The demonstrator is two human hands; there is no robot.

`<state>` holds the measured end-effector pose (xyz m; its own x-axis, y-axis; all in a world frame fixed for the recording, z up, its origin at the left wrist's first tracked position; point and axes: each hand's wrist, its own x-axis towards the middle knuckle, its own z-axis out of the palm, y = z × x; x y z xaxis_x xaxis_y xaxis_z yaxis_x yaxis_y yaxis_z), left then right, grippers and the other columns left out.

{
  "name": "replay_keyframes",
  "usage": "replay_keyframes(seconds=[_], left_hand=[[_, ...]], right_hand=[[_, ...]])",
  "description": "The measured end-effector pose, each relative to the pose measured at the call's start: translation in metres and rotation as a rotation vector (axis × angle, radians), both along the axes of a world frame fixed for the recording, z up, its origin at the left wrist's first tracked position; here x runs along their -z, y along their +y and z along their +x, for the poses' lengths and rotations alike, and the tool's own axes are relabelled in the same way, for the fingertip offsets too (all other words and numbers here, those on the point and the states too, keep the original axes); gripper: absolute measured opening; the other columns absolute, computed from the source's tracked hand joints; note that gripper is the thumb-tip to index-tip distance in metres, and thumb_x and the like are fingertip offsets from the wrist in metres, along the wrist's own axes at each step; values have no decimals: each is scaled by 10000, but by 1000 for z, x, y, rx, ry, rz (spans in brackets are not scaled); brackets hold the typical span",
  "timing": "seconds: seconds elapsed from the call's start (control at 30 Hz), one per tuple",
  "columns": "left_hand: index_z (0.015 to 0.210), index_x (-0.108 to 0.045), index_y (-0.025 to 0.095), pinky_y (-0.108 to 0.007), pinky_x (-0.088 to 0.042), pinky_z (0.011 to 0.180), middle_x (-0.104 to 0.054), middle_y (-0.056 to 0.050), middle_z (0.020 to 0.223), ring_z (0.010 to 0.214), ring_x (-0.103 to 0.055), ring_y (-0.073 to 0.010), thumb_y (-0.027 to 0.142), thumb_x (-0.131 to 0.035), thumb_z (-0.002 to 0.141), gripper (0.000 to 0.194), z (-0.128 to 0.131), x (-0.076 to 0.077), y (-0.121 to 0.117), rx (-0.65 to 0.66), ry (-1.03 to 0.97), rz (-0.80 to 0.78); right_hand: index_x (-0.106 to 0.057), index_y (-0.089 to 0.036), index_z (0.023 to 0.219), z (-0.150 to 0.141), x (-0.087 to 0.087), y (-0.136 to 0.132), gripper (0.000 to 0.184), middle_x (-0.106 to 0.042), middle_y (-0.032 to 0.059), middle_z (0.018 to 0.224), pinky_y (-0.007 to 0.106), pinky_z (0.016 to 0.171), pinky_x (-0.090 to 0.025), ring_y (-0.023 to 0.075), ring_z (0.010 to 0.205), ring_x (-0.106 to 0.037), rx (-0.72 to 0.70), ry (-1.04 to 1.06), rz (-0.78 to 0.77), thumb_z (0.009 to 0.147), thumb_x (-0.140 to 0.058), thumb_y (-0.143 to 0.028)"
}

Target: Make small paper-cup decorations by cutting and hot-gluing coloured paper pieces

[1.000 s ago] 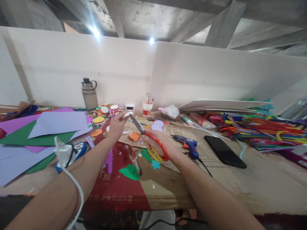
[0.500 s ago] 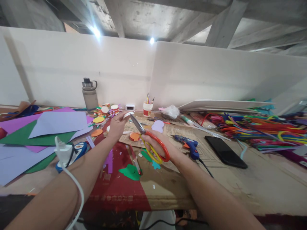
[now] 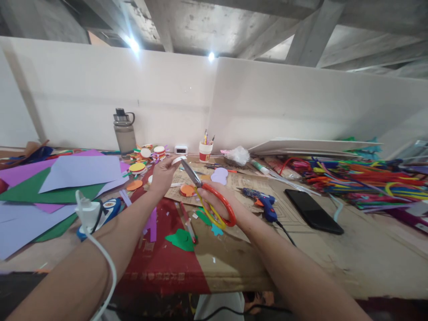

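Observation:
My right hand (image 3: 217,198) is closed round the handles of a pair of scissors (image 3: 219,207), one loop red and the other yellow. The blades point up and left, their tips at a small white paper piece (image 3: 180,159). That piece is pinched in the fingers of my left hand (image 3: 163,174). Below the hands lie an orange disc (image 3: 188,191), a red-and-white pen (image 3: 187,223), a green paper cutout (image 3: 181,240) and a small turquoise cutout (image 3: 217,229). A lilac paper shape (image 3: 220,175) rests behind the scissors.
At right are a blue glue gun (image 3: 264,203) with its cord, a black phone (image 3: 313,211) and bundled pipe cleaners (image 3: 371,178). Coloured paper sheets (image 3: 80,171), a white plug (image 3: 89,209) and a water bottle (image 3: 124,133) stand left. A pen cup (image 3: 206,152) is behind.
Almost nothing differs. Both hands, the scissors and the white paper piece keep their places; the whole view has shifted very slightly.

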<state>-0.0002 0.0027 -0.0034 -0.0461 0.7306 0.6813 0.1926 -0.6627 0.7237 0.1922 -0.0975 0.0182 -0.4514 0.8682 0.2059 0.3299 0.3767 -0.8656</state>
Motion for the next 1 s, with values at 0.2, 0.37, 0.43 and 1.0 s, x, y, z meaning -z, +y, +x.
replay_keyframes(seconds=[0.2, 0.37, 0.43, 1.0], left_hand=[[999, -716, 195, -357, -456, 912, -712, -50, 1035, 974, -620, -212, 308, -592, 783, 273, 1, -2, -3, -26, 26, -24], [1009, -710, 195, -325, -454, 896, -700, -55, 1057, 1000, -608, -207, 354, -577, 802, 293, 1, -2, -3, -15, 55, -15], [1012, -710, 193, -315, -463, 866, -703, -55, 1037, 968, -612, -204, 375, -579, 803, 307, 1, -2, -3, -21, 50, -18], [975, -730, 195, -257, -421, 654, -658, 8, 666, 655, -567, -161, 280, -541, 806, 267, 2, -10, -13, -231, 186, -13]], right_hand=[[-397, -212, 695, -1, 1, 1, 168, -448, -61, 521, 223, 489, -364, 94, 462, -429, 23, -10, 23, 853, -419, -263], [-407, -209, 684, -4, -7, -3, 155, -424, -60, 515, 207, 461, -360, 93, 464, -425, 89, -57, -9, 823, -457, -253], [-430, -212, 727, -5, -9, -5, 125, -413, -62, 528, 199, 429, -373, 96, 455, -443, 100, -51, -92, 829, -465, -276], [-458, -217, 803, 3, 4, 2, 246, -463, -48, 613, 201, 405, -402, 81, 443, -442, 33, -63, -3, 868, -476, -454]])
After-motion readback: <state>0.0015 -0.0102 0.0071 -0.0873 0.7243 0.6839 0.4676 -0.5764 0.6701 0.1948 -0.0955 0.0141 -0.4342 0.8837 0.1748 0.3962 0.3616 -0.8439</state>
